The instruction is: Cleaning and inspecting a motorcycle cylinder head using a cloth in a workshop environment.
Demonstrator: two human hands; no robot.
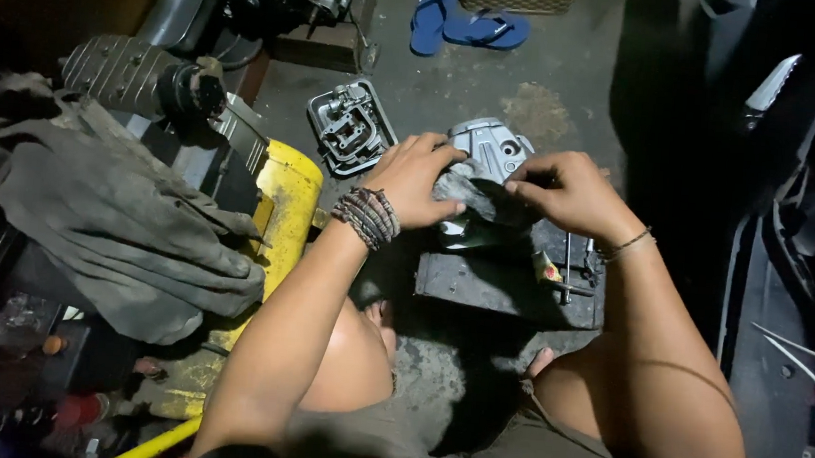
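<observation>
A: Holding the grey cast-metal engine cover (493, 149) at the middle of the frame, the left hand (417, 178) presses a dark grey rag (471, 197) on it with bent fingers. Is the grip safe?

B: I think not fully. The right hand (572, 192) pinches the same rag with closed fingers, so the cover rests only partly on the dark flat metal block (508, 287) below. If the rag is oily, the cover can slip.

A: And where does it fall?

B: Probably on the bare toes (539, 362) at the lower middle, or on the thin steel rods (567, 267) lying on the block. These could roll off.

A: The second grey ribbed cover (350, 126), upper middle-left?

B: It lies apart on the concrete floor (568, 78), so there is little risk there.
</observation>
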